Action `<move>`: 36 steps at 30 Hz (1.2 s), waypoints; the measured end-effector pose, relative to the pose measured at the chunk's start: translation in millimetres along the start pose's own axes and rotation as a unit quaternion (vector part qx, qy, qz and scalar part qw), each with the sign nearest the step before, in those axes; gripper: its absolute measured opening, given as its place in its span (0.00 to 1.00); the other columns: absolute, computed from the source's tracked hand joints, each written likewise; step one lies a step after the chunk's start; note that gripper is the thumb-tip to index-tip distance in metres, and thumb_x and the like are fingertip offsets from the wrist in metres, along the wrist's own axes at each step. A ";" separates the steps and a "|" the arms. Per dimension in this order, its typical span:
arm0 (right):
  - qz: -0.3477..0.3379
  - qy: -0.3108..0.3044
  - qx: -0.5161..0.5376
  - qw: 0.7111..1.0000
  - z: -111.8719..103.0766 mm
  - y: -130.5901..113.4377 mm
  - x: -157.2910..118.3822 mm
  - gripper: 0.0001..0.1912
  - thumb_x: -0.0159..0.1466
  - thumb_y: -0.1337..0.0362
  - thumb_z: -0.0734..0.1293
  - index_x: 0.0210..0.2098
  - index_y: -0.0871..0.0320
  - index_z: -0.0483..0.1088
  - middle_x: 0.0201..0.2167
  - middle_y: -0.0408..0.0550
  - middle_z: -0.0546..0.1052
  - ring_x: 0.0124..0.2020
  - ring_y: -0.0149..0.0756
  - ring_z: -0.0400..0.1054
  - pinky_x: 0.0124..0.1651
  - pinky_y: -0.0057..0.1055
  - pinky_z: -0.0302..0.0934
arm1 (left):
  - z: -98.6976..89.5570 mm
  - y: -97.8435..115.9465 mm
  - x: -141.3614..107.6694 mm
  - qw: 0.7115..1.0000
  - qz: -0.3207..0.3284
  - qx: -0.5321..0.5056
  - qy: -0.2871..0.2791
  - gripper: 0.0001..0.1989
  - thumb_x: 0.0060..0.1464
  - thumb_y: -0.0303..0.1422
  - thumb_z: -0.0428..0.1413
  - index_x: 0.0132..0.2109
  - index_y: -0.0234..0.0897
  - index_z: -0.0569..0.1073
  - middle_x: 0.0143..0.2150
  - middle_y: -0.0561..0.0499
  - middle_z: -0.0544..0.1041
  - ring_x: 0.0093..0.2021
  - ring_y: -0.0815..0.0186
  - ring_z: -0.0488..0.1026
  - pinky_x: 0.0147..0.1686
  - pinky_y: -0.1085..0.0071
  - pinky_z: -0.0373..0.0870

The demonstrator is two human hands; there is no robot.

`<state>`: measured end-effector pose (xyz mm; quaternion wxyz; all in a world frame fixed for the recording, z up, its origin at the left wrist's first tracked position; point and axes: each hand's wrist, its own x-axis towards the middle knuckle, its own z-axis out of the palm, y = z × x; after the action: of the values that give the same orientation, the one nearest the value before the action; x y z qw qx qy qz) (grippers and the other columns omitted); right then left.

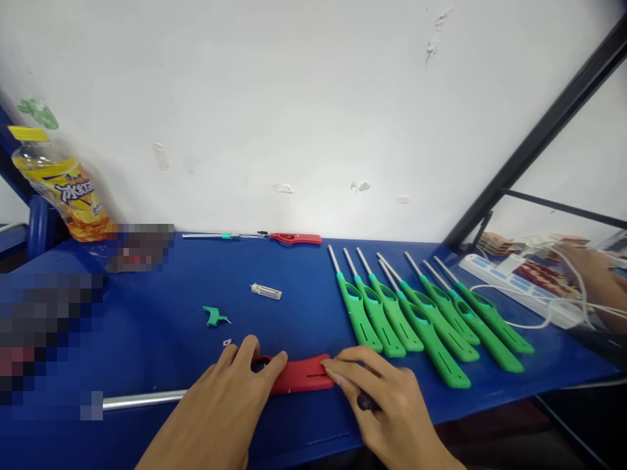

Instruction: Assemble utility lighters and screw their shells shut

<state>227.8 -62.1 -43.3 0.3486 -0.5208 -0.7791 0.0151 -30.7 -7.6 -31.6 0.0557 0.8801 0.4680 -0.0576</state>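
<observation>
Left fingers (273, 372) and right fingers (350, 372) grip the red lighter (302, 376); the bottle (73, 190) holds amber drink (89, 230).

One head-worn view, close above the blue table (306, 313), forward and down toward white wall (313, 98)

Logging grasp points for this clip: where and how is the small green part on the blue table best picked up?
Likely pinch the small green part across its wider middle, coming from above. It lies flat and apart from its neighbours, while its upper-left arm and right prong look thinner. The left hand is nearer, but it is on the red handle.
</observation>
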 end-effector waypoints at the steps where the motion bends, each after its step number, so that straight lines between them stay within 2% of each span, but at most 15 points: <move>1: 0.001 0.003 -0.008 1.000 0.1 -0.2 -0.3 0.17 0.75 0.71 0.62 0.55 0.48 0.77 0.47 0.44 0.82 0.35 0.31 0.81 0.35 0.27 0.70 | 3.7 -1.8 -0.1 1.000 0.004 0.000 0.013 0.51 0.49 0.08 0.46 0.75 0.54 0.64 0.73 0.40 0.68 0.70 0.42 0.70 0.64 0.48 0.73; 7: 0.000 0.005 -0.054 0.999 0.1 -1.9 -2.7 0.20 0.75 0.71 0.60 0.59 0.47 0.76 0.48 0.42 0.83 0.36 0.33 0.82 0.28 0.32 0.64 | 17.3 -8.8 1.0 0.998 0.018 -0.003 0.064 0.51 0.49 0.09 0.47 0.74 0.56 0.64 0.72 0.40 0.69 0.68 0.41 0.72 0.62 0.47 0.75; 13: -0.011 0.018 -0.013 1.000 -2.3 -7.7 0.6 0.16 0.75 0.69 0.63 0.58 0.49 0.77 0.44 0.41 0.82 0.33 0.29 0.80 0.26 0.30 0.60 | 16.1 -8.0 1.0 0.995 0.029 0.005 0.094 0.52 0.48 0.09 0.48 0.74 0.55 0.64 0.70 0.41 0.72 0.67 0.43 0.73 0.62 0.47 0.75; 18: -0.014 0.021 0.005 1.000 -3.6 -10.7 2.4 0.14 0.75 0.70 0.64 0.53 0.51 0.78 0.42 0.41 0.81 0.33 0.29 0.80 0.27 0.30 0.59 | 15.0 -9.4 -1.9 0.995 0.039 0.022 0.087 0.52 0.47 0.09 0.47 0.75 0.54 0.64 0.70 0.39 0.72 0.66 0.41 0.74 0.60 0.45 0.76; 22: -0.025 0.013 0.011 1.000 -4.7 -10.5 3.3 0.10 0.74 0.71 0.63 0.45 0.54 0.77 0.40 0.42 0.80 0.33 0.28 0.80 0.28 0.30 0.59 | 17.3 -11.1 -2.3 0.989 0.059 0.024 0.136 0.52 0.46 0.09 0.47 0.75 0.53 0.64 0.69 0.40 0.72 0.65 0.42 0.75 0.60 0.44 0.76; 24: -0.026 0.013 0.012 1.000 -5.1 -10.4 3.4 0.10 0.74 0.71 0.63 0.41 0.55 0.76 0.40 0.42 0.80 0.33 0.28 0.80 0.28 0.30 0.58 | 16.0 -10.3 -1.8 0.989 0.059 0.027 0.131 0.52 0.45 0.09 0.48 0.74 0.52 0.66 0.69 0.40 0.73 0.65 0.41 0.75 0.60 0.44 0.76; 27: -0.014 0.015 0.011 1.000 -5.3 -11.4 2.7 0.09 0.74 0.70 0.64 0.43 0.54 0.75 0.40 0.41 0.80 0.32 0.27 0.79 0.28 0.31 0.57 | 13.7 -8.7 -1.2 0.991 0.056 0.039 0.116 0.52 0.43 0.09 0.48 0.73 0.51 0.67 0.68 0.39 0.74 0.64 0.40 0.76 0.59 0.44 0.78; 31: -0.023 0.015 0.001 1.000 -4.3 -13.4 2.1 0.09 0.75 0.70 0.63 0.42 0.55 0.74 0.38 0.41 0.79 0.32 0.27 0.78 0.27 0.32 0.55 | 17.5 -10.1 -1.7 0.986 0.069 0.051 0.144 0.52 0.45 0.09 0.46 0.74 0.50 0.66 0.68 0.38 0.73 0.64 0.41 0.76 0.59 0.44 0.77; 36: -0.007 0.007 0.001 1.000 -2.0 -12.1 2.5 0.09 0.75 0.69 0.63 0.47 0.53 0.75 0.38 0.41 0.78 0.31 0.28 0.77 0.28 0.32 0.54 | 20.0 -12.6 -2.3 0.988 0.063 0.033 0.138 0.50 0.47 0.10 0.46 0.73 0.51 0.67 0.68 0.40 0.73 0.65 0.42 0.75 0.61 0.44 0.76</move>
<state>218.7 -66.3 -35.8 0.3549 -0.5151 -0.7801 0.0094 -43.5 -5.5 -51.6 -0.0351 0.9085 0.4131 0.0521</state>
